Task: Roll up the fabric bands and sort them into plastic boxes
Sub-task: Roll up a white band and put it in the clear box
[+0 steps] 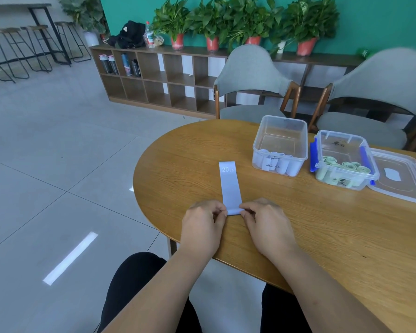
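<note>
On the round wooden desk (298, 236), both hands, left (203, 224) and right (265, 221), pinch the flat pale-blue fabric band's (229, 186) near end: soft, light stuff, best rolled from its edges.

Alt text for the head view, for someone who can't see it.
The left hand and right hand pinch the near end of a blue fabric band marked 20 LB, flat on a wooden table. Beyond it stand a clear box of rolled blue bands and a blue-clipped box of rolled green bands.
</note>
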`<state>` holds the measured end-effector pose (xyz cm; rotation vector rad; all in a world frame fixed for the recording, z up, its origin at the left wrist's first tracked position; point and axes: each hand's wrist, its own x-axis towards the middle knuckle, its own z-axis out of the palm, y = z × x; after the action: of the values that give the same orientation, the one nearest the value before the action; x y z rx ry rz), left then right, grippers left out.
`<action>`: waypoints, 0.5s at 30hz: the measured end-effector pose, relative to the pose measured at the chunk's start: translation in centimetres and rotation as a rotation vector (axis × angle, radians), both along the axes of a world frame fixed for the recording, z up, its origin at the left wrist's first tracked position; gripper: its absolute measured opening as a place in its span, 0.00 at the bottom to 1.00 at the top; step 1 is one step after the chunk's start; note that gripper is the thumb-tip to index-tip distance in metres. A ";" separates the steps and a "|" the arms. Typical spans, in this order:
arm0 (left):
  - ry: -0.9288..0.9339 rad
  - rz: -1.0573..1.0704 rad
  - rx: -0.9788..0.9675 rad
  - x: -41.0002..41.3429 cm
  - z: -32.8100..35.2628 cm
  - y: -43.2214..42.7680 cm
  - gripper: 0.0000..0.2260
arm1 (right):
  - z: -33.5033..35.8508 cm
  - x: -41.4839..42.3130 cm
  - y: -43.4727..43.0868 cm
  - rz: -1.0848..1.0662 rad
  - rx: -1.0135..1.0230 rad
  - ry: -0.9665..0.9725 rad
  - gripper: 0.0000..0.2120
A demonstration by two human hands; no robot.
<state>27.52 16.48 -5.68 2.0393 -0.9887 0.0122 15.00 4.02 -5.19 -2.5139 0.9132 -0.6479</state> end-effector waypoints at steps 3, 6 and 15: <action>-0.021 -0.001 -0.002 0.1 -0.1 -0.1 0.03 | 0.3 0.2 -0.1 -0.029 0.041 -0.031 0.10; -0.014 -0.010 -0.002 0.3 -0.4 -0.1 0.07 | 0.1 0.3 -0.1 -0.070 0.081 -0.095 0.06; -0.075 0.017 0.009 0.3 -0.8 -0.5 0.07 | -1.0 1.0 1.0 -0.133 -0.045 -0.092 0.09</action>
<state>27.80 15.93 -6.52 2.0680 -1.0187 0.0939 16.04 5.01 -6.19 -2.4552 1.0489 -0.8279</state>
